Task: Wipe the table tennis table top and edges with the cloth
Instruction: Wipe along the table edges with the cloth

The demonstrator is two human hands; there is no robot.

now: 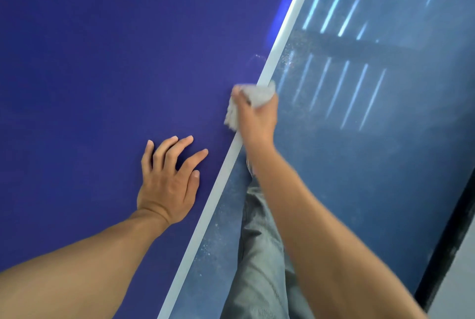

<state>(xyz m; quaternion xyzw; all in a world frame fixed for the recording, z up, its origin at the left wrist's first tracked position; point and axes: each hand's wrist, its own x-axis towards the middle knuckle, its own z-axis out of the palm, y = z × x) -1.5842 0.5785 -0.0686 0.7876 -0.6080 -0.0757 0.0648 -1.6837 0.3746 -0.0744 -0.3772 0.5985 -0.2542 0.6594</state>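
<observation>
The dark blue table tennis table top (102,74) fills the left of the view. Its white edge band (218,185) runs diagonally from the bottom middle to the top right. My right hand (257,118) grips a bunched white cloth (258,95) and holds it against the edge band, with part of the cloth hanging down onto the blue top. My left hand (168,180) rests flat on the table top with fingers spread, a little left of the edge and below the cloth.
Beyond the edge lies a shiny blue-grey floor (372,138) with streaks of reflected light. My leg in grey trousers (259,254) stands close to the table edge. A dark strip and a pale wall base (452,267) run along the lower right.
</observation>
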